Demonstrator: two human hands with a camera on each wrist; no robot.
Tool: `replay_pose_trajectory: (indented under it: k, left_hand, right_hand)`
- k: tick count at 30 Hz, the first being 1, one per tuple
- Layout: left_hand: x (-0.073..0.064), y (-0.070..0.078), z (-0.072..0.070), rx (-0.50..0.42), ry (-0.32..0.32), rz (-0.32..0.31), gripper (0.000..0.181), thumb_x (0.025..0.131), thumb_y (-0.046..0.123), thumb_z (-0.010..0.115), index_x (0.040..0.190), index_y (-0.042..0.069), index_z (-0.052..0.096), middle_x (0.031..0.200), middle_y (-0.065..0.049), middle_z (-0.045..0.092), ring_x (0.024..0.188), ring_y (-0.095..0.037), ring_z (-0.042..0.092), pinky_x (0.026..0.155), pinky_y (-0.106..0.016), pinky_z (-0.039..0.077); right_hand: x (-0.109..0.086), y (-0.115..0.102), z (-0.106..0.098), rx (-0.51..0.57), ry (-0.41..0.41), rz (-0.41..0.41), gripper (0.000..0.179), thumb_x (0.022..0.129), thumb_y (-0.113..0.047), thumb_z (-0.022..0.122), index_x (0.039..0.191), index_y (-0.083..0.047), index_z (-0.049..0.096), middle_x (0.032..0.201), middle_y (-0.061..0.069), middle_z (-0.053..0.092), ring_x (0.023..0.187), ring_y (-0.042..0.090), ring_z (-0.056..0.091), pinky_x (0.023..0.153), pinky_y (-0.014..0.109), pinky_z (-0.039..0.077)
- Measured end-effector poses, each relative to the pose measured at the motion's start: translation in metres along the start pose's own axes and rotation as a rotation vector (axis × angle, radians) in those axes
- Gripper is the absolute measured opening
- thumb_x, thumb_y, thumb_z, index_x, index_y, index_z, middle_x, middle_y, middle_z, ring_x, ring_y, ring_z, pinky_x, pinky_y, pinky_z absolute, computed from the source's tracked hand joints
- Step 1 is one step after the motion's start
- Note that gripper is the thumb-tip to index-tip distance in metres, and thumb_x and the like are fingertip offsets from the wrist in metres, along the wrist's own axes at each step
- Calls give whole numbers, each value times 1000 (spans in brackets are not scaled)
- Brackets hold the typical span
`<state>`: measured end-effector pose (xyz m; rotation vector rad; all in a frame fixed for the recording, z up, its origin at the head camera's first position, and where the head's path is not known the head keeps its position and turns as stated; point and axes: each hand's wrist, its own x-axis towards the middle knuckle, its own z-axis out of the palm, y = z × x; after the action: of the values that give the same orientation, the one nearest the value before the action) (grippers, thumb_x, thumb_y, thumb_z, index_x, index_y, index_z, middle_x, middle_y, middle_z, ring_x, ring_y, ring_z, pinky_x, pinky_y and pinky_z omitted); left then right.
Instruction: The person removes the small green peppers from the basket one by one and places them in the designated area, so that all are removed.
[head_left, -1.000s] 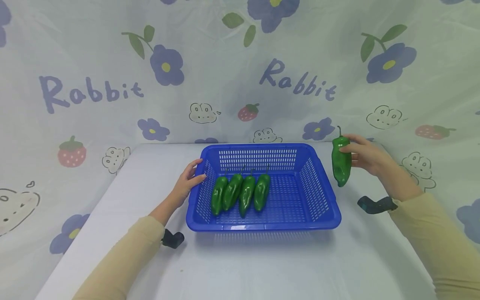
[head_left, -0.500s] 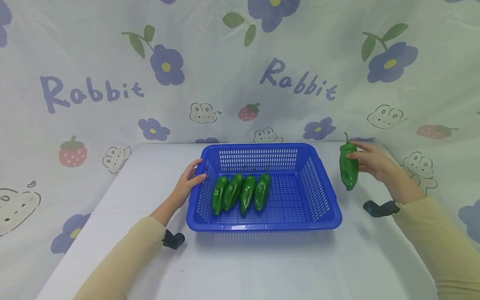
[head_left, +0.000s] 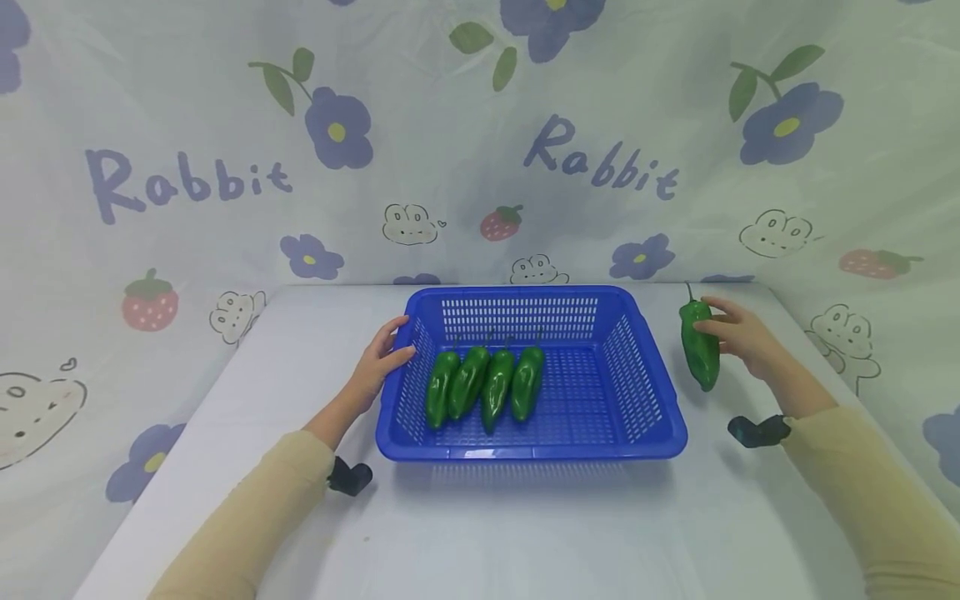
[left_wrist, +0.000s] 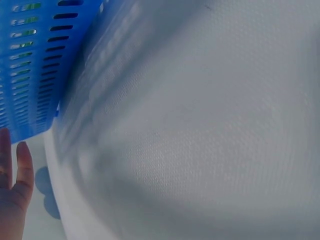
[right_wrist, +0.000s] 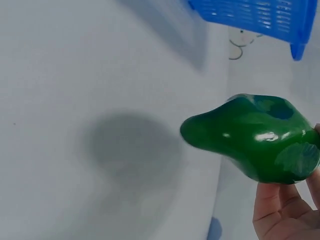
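My right hand (head_left: 738, 333) pinches a glossy green chili pepper (head_left: 701, 346) beyond the basket's right side. The pepper hangs nearly upright, stem up, its tip pointing down over the table; in the right wrist view the shiny pepper (right_wrist: 255, 137) shows large, with fingers (right_wrist: 270, 205) behind its thick end. My left hand (head_left: 375, 362) rests against the left rim of a blue plastic basket (head_left: 528, 452), fingers and thumb spread along it. In the left wrist view, its fingers (left_wrist: 24, 167) are fairly straight beside the perforated wall. Several green peppers (head_left: 497, 387) lie side by side in the basket's left half.
A white-covered table (head_left: 525, 533) carries the basket, with a printed curtain (head_left: 450, 150) hanging right behind it. Dark wrist mounts (head_left: 757, 432) stick out from both cuffs.
My right hand has moved slightly right and down with the pepper, lowering it toward the table. The left hand, basket and the peppers inside stay in place.
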<state>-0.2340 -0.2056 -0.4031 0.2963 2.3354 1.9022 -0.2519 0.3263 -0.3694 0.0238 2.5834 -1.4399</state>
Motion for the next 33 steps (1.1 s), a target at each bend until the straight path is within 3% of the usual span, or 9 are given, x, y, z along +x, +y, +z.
replay_pose_trajectory:
  k: [7,11,15,17,21,33]
  left_hand:
    - [1,-1,0,7,1,8,56,94,15,46,144,12,21,136,-23,38,111,-28,50,81,-23,47]
    - [1,0,1,1,7,11,56,93,14,47,144,12,22,134,-24,39,104,-19,52,80,-23,47]
    - [0,1,1,-2,13,17,56,93,13,47,143,10,23,134,-25,39,102,-17,52,79,-23,47]
    - [0,1,1,4,15,19,56,93,13,47,143,9,23,134,-26,38,106,-22,52,80,-24,47]
    - [-1,2,2,18,16,15,56,92,13,47,143,9,23,136,-25,37,113,-33,48,82,-26,47]
    - [0,1,2,5,18,19,56,92,13,47,143,9,23,134,-25,39,107,-26,51,79,-24,47]
  right_hand:
    - [3,17,8,-7,8,-12,70,93,-30,50,144,1,13,135,37,31,79,-9,47,75,22,45]
    - [6,27,12,-21,2,9,71,93,-31,49,143,3,13,135,37,31,91,6,53,72,18,44]
    - [7,33,15,-34,-7,43,72,93,-35,48,143,5,12,137,38,27,112,37,47,79,25,45]
    - [7,36,17,-32,-17,57,73,94,-35,47,143,5,11,137,39,24,117,45,41,86,35,45]
    - [8,41,19,-36,-35,80,73,94,-37,46,143,4,11,139,39,21,122,49,34,96,52,36]
    - [10,48,22,-103,-40,155,76,93,-44,43,142,5,13,141,37,18,126,50,25,99,56,31]
